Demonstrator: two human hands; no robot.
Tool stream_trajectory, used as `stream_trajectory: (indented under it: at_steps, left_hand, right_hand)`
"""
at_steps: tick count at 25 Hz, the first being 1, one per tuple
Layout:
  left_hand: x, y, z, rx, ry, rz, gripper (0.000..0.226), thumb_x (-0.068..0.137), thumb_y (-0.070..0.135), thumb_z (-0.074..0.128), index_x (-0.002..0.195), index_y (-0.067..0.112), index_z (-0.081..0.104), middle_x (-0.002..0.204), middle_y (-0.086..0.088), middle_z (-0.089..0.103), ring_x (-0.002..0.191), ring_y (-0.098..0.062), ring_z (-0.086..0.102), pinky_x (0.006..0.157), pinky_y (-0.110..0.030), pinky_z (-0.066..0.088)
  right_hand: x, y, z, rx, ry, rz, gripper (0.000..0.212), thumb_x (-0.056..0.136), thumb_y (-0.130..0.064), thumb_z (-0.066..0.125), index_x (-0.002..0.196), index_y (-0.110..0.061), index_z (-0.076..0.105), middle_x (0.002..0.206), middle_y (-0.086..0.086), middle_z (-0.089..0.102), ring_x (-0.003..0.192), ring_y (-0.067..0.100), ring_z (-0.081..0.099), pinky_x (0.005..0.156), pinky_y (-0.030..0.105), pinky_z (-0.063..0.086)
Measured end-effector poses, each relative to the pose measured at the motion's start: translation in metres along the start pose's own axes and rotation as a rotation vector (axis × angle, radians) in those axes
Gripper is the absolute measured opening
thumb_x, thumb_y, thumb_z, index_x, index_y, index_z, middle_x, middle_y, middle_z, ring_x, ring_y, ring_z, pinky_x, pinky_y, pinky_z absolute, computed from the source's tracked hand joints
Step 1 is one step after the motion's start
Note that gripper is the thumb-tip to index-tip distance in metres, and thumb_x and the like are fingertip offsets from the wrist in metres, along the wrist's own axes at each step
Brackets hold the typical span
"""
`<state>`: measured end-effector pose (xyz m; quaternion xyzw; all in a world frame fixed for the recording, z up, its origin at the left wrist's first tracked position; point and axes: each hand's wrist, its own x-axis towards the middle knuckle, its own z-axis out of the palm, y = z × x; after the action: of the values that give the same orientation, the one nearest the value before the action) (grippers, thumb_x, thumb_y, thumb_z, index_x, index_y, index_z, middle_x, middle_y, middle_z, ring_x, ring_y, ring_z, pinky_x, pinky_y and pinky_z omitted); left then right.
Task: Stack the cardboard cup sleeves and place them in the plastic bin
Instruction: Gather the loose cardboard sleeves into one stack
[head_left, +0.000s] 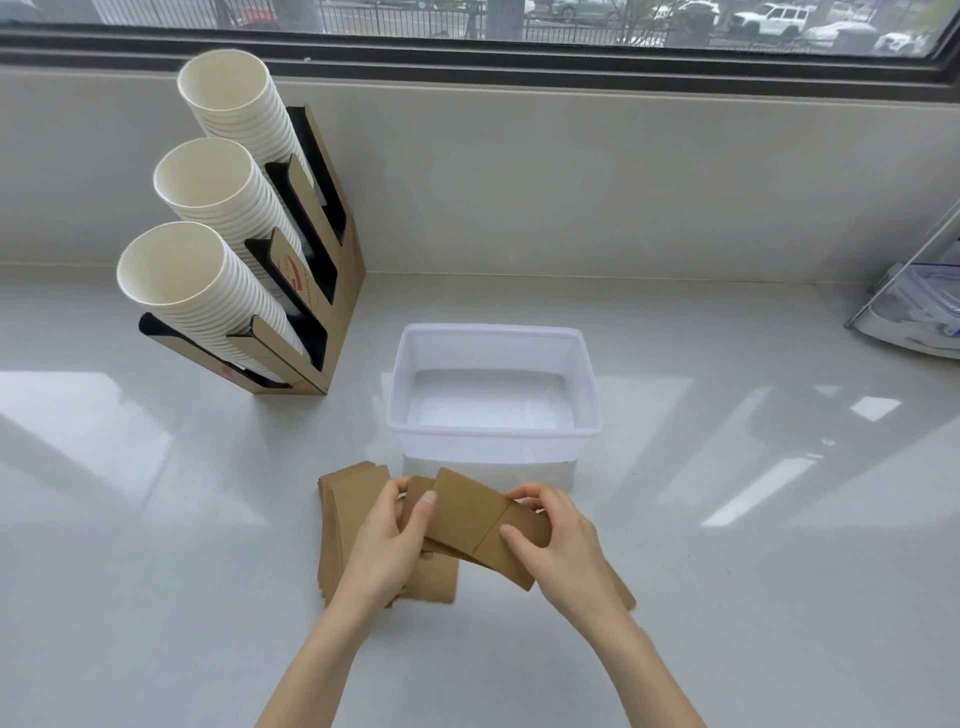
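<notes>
A flat brown cardboard cup sleeve (475, 525) is held just above the counter by both hands. My left hand (387, 545) pinches its left end and my right hand (563, 545) pinches its right end. Beneath and to the left lies a loose pile of several more brown sleeves (345, 512), partly hidden by my left hand. One more sleeve edge (626, 597) pokes out behind my right wrist. The translucent white plastic bin (493, 434) stands right behind the sleeves, with nothing inside it.
A cardboard cup dispenser (332, 291) with three slanted stacks of white paper cups (208, 291) stands at the back left. A clear plastic holder (914, 306) sits at the right edge. The white counter (727, 571) ends at a wall under a window.
</notes>
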<state>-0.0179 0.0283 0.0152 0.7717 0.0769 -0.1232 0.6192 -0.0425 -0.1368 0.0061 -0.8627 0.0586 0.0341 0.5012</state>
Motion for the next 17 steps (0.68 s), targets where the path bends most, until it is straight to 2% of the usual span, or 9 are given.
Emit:
stream_trajectory:
  at_steps: [3, 7, 10, 12, 14, 15, 17]
  left_hand:
    - [0.001, -0.005, 0.002, 0.039, -0.029, 0.016, 0.014, 0.087, 0.018, 0.053, 0.094, 0.028, 0.047, 0.097, 0.003, 0.064, 0.086, -0.013, 0.062, 0.059, -0.017, 0.051]
    - [0.000, -0.013, 0.008, 0.062, -0.023, 0.019, 0.018, 0.087, 0.011, 0.051, 0.103, 0.015, 0.048, 0.094, -0.006, 0.066, 0.084, -0.021, 0.061, 0.051, -0.011, 0.048]
    - [0.001, -0.015, 0.006, 0.068, 0.005, 0.009, 0.016, 0.088, 0.011, 0.050, 0.098, 0.023, 0.046, 0.095, -0.005, 0.064, 0.082, -0.018, 0.060, 0.050, -0.010, 0.048]
    - [0.002, -0.014, 0.001, 0.063, 0.037, 0.000, 0.017, 0.088, 0.011, 0.049, 0.098, 0.024, 0.044, 0.098, -0.005, 0.062, 0.082, -0.017, 0.059, 0.050, -0.010, 0.049]
    - [0.002, -0.014, -0.003, 0.070, 0.069, -0.001, 0.019, 0.088, 0.012, 0.049, 0.103, 0.022, 0.043, 0.100, -0.006, 0.061, 0.082, -0.017, 0.059, 0.058, -0.017, 0.053]
    - [0.003, -0.014, -0.004, 0.078, 0.079, -0.002, 0.020, 0.088, 0.012, 0.049, 0.104, 0.022, 0.042, 0.101, -0.006, 0.061, 0.080, -0.016, 0.059, 0.066, -0.027, 0.055]
    - [0.003, -0.014, -0.003, 0.095, 0.081, -0.012, 0.020, 0.088, 0.013, 0.049, 0.105, 0.022, 0.042, 0.100, -0.004, 0.060, 0.075, -0.013, 0.059, 0.080, -0.044, 0.053]
  right_hand:
    - [0.001, 0.003, 0.005, -0.044, -0.012, -0.039, 0.030, 0.082, -0.022, 0.059, 0.086, -0.048, 0.045, 0.092, -0.022, 0.047, 0.092, -0.011, 0.048, 0.070, 0.005, 0.037]
    - [0.002, 0.010, 0.006, -0.072, -0.004, -0.054, 0.019, 0.084, -0.025, 0.059, 0.098, -0.037, 0.053, 0.092, -0.020, 0.044, 0.092, -0.010, 0.047, 0.069, 0.003, 0.038]
    - [0.004, 0.024, -0.004, -0.052, 0.098, 0.053, 0.020, 0.086, -0.026, 0.056, 0.105, -0.025, 0.056, 0.102, -0.007, 0.050, 0.095, 0.002, 0.051, 0.074, 0.010, 0.040]
    - [0.005, 0.039, -0.012, -0.180, 0.135, 0.209, 0.034, 0.084, -0.030, 0.057, 0.116, -0.023, 0.050, 0.115, 0.001, 0.048, 0.112, 0.017, 0.047, 0.090, 0.024, 0.039]
    - [0.002, 0.053, -0.013, -0.427, 0.038, 0.393, 0.061, 0.080, -0.039, 0.060, 0.132, -0.020, 0.034, 0.128, 0.007, 0.037, 0.123, 0.025, 0.035, 0.101, 0.034, 0.031]
    - [0.000, 0.057, -0.011, -0.508, -0.008, 0.447, 0.072, 0.077, -0.042, 0.062, 0.135, -0.018, 0.027, 0.131, 0.009, 0.032, 0.125, 0.026, 0.031, 0.102, 0.034, 0.030]
    - [-0.004, 0.063, -0.004, -0.564, -0.024, 0.468, 0.077, 0.073, -0.041, 0.065, 0.134, -0.016, 0.026, 0.130, 0.008, 0.028, 0.124, 0.027, 0.029, 0.102, 0.033, 0.030]
